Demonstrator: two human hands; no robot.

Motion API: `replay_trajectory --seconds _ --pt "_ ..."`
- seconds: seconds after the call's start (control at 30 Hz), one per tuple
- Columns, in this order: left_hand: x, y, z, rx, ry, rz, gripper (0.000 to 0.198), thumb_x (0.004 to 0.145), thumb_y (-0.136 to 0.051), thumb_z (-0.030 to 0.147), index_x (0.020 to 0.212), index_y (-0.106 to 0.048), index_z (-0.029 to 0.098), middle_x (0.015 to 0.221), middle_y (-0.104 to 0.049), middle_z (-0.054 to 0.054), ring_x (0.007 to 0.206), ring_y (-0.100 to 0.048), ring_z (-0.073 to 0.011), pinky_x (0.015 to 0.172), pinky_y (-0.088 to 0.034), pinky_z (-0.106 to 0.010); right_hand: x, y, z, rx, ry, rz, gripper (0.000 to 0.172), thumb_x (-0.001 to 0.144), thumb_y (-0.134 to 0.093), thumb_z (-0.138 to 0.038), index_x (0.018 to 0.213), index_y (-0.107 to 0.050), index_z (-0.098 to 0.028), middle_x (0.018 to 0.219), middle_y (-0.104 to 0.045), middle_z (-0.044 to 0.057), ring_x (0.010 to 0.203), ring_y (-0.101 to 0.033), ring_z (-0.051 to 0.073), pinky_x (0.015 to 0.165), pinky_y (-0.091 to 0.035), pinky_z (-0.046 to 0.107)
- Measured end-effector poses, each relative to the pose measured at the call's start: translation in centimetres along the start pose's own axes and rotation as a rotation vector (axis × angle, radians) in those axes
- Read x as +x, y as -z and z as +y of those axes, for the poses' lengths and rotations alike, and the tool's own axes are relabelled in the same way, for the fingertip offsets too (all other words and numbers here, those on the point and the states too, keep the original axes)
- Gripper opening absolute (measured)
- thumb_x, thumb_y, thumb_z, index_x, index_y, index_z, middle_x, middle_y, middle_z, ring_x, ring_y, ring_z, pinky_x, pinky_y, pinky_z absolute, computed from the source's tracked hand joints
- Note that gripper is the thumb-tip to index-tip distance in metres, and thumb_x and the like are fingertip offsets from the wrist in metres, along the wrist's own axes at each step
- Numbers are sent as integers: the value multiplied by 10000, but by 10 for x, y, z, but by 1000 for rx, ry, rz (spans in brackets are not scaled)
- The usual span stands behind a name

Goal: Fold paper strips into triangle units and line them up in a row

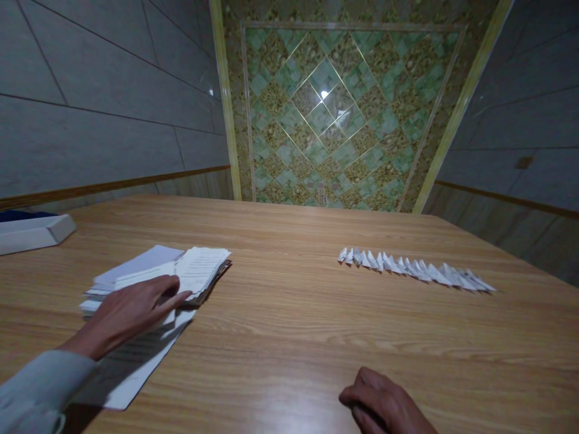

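At the left, my left hand [140,304] reaches over a stack of printed papers [203,265], its fingers curled and pinching at a sheet of paper among them. The fingertips are partly hidden. Below that wrist a larger sheet [131,367] lies on the table, shaded by the arm. My right hand [384,401] rests near the table's front edge, fingers curled closed, with nothing seen in them. Farther off on the right stands a row of small folded paper pieces [407,268], set close together and pointed at the top.
The wood-grain table [280,337] spans the view. A white open box [40,235] with something dark blue in it sits at the far left. Beyond the table are grey tiled walls [113,90] and a patterned green tile panel [325,132].
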State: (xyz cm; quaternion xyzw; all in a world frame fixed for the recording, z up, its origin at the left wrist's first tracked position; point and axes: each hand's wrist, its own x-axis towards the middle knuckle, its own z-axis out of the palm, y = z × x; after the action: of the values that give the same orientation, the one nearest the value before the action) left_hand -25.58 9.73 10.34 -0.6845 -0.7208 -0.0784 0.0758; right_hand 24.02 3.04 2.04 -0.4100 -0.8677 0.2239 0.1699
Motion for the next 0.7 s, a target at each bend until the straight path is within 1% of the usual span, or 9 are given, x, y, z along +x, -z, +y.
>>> replay_trajectory --seconds 0.07,0.1,0.17,0.27,0.33,0.4,0.53,0.6,0.7 --pt "7 -2 1 42 -1 17 450 990 -411 439 1237 -662 159 1322 -700 -140 1194 -645 -329 994 -459 -418 -1 -1 0 -2 5 19 259 953 -510 -107 1072 -703 -233 950 -686 70 873 -681 202 742 -510 268" --pt "11 -4 1 67 13 33 497 1000 -388 412 1354 -588 126 1476 -583 -183 1346 -529 -366 1085 -376 -497 -1 -1 0 -6 9 26 255 959 -506 -112 1075 -701 -228 949 -685 72 873 -680 203 744 -512 270" --pt "16 -5 -3 94 55 44 562 1020 -337 385 1483 -455 91 1599 -431 -221 1472 -364 -406 1141 -241 -629 -1 -1 0 -21 17 28 248 965 -497 -117 1068 -701 -215 936 -682 79 865 -681 208 739 -515 276" --pt "15 -2 -14 99 81 -4 555 1042 -273 382 1446 -502 77 1462 -602 -222 1356 -530 -394 1107 -289 -652 0 -1 1 -31 17 4 245 960 -503 -114 1040 -709 -219 920 -682 75 854 -683 206 728 -514 273" --pt "11 4 -20 108 74 -17 542 1033 -276 375 1354 -592 73 1374 -676 -209 1261 -609 -383 1099 -328 -612 0 -2 3 -19 26 13 249 961 -505 -112 1051 -705 -229 920 -682 67 847 -682 197 730 -512 268" --pt "8 9 -21 120 50 -12 519 1012 -317 363 1286 -641 65 1361 -681 -206 1233 -620 -371 1096 -361 -541 0 -3 5 -9 38 38 249 961 -505 -112 1066 -696 -233 922 -683 63 845 -679 194 731 -511 270" --pt "12 7 2 118 -39 -35 484 975 -500 413 1332 -617 108 1422 -632 -158 1257 -603 -315 1076 -416 -395 -1 -6 6 2 44 70 245 969 -505 -118 1088 -680 -241 930 -687 60 860 -683 201 737 -513 276" --pt "19 0 21 120 -26 -45 502 973 -554 488 1318 -620 130 1378 -650 -157 1218 -624 -335 1018 -474 -433 -2 -6 6 4 45 72 243 976 -504 -126 1091 -682 -243 934 -689 62 858 -683 200 733 -513 272" --pt "29 -10 42 118 61 -61 366 988 -618 441 1223 -643 161 1248 -682 -107 1075 -681 -274 922 -548 -481 0 -5 3 -7 35 64 253 946 -518 -99 1073 -699 -223 914 -692 69 842 -685 202 720 -515 268"
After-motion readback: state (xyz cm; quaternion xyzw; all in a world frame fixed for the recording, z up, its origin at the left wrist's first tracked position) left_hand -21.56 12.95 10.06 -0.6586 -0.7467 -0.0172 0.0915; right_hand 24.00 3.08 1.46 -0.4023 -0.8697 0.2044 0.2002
